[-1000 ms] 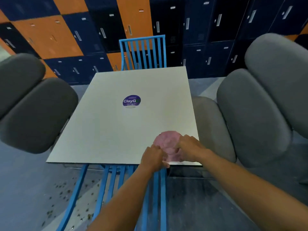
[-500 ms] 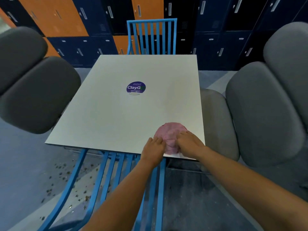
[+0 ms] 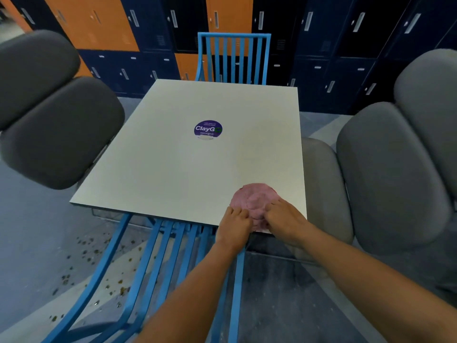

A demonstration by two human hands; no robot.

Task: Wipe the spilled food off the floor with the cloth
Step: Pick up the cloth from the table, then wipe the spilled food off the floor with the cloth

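Your two bare forearms reach forward over the slatted back of a blue chair point(image 3: 158, 256) tucked under the table. Spilled food point(image 3: 99, 268) lies as small brown crumbs on the grey floor point(image 3: 37, 243), down to your left beside that chair. Your left hand point(image 3: 233, 227) and right hand point(image 3: 284, 219) meet at the near right corner of the white table point(image 3: 185, 157), fingers curled onto the near edge of a round pink cloth point(image 3: 254, 200) lying flat there. Farther on, a purple sticker point(image 3: 208, 129) marks the tabletop. Grey padded seats point(image 3: 390, 174) flank it; another blue chair and lockers point(image 3: 99, 21) stand beyond.
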